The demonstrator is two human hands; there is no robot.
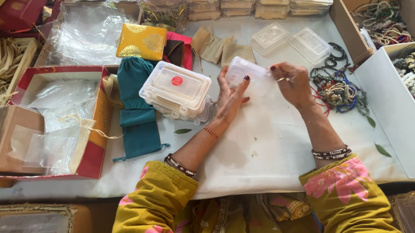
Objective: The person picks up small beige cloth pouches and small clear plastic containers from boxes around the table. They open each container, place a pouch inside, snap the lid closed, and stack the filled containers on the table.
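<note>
Your left hand (229,96) and right hand (291,81) both grip one small clear plastic box (247,70), held just above the white cloth (264,146) that covers the table in front of you. The left fingers are curled about the box's near-left end with the thumb pressed against its side; the right fingers pinch its right end, thumb and forefinger closed on the edge, a ring showing on one finger. Whether the lid is snapped shut or partly lifted I cannot tell, and the box looks empty, though the plastic is too pale to be sure. Judging by how things lie, you seem to be in the middle of the work rather than near its end: just left of the held box sits a stack of closed clear boxes (177,90) with a red sticker on top, which look finished, while two open empty boxes (290,42) lie just beyond the held box toward the far edge. To the right of the held box a tangle of beaded bracelets (336,89) waits on the cloth, and farther right still a white tray (390,112) holds more beads. Left of the stack lies a teal drawstring pouch (137,109), and beyond that a red cardboard box (60,123) of clear bags.
</note>
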